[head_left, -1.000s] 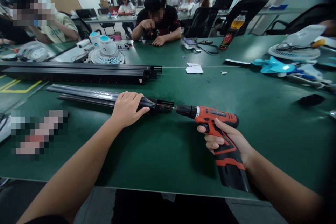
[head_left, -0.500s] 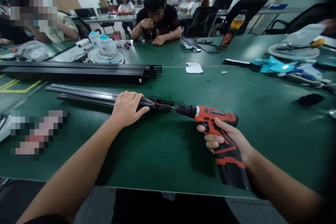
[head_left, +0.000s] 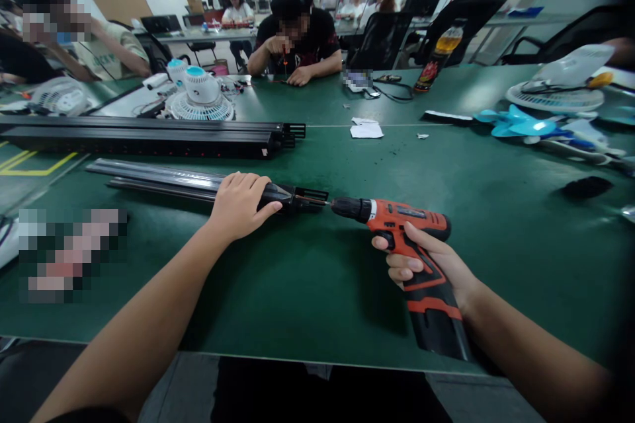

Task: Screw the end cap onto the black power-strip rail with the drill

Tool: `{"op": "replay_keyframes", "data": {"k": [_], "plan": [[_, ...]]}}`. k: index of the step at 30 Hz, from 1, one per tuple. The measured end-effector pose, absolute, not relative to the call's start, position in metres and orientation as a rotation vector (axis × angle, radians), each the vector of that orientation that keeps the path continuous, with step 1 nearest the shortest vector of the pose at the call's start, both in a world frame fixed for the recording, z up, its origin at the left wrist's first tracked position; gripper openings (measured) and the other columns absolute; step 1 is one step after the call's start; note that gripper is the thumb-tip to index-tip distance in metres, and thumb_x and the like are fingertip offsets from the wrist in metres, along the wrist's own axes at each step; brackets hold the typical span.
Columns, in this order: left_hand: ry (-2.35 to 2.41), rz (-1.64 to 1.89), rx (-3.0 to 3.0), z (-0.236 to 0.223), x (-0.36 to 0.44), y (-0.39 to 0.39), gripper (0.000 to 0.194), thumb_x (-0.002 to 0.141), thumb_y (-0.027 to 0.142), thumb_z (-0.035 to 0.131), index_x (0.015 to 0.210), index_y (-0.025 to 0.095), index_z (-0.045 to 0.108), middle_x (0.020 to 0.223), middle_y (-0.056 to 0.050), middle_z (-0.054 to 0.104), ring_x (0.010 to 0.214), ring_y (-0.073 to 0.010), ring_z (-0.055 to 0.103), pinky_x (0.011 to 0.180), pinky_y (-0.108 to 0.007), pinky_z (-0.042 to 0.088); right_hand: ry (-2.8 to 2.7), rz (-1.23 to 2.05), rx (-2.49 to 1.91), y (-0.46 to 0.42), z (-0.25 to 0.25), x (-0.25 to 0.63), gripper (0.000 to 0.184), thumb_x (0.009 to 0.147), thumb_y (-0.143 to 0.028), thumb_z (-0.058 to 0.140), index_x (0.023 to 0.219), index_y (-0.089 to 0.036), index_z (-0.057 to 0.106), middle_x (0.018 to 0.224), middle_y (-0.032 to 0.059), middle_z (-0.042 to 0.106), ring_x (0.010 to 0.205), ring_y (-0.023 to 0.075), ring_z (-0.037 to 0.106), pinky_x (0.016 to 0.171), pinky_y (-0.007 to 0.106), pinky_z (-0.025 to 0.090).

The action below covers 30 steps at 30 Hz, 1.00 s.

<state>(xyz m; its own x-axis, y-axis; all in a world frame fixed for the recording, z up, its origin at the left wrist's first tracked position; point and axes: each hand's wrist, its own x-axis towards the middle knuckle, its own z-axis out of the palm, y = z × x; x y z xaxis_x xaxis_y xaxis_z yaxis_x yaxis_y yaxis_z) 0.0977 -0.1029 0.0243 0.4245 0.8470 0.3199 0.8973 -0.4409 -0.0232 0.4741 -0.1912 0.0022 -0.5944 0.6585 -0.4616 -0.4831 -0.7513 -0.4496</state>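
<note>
Wrapped over a long, glossy black bar (head_left: 163, 174) is my left hand (head_left: 243, 205), its thumb lying along the near side. The bar lies on the green table and ends at the right in a slotted black end piece (head_left: 311, 197). My right hand (head_left: 426, 254) grips an orange and black cordless drill (head_left: 409, 215) by its handle, index finger at the trigger. The drill points left, and its thin bit reaches the slotted end; how deep the tip goes in is hidden.
Several long black bars (head_left: 149, 140) lie farther back on the green table (head_left: 307, 304). White fan parts (head_left: 201, 96) stand behind them, and blue fan blades (head_left: 526, 124) lie at the right. A bottle (head_left: 439, 59) and paper scrap (head_left: 367, 128) are farther off. A person (head_left: 297, 33) sits opposite.
Both hands, the bar and the drill stay almost in place; the drill's handle shifts very slightly left. At the far left, a seated person's head and arms have moved a little.
</note>
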Motion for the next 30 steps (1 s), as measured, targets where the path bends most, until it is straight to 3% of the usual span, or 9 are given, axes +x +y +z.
{"op": "replay_keyframes", "data": {"k": [30], "plan": [[-1.555,-0.418,-2.491,0.0237,0.0983,-0.1036,0.052,0.101,0.062,0.042,0.125,0.02,0.063,0.12,-0.015,0.068,0.113,-0.0347,0.058,0.111,-0.054,0.037,-0.324,2.322,-0.801,-0.1908,0.0012,0.4734,0.036,0.087,-0.048,0.08,0.1,-0.017,0.067,0.054,-0.0075,0.036,0.053,0.0099,0.044,0.053,0.018,0.045]]}}
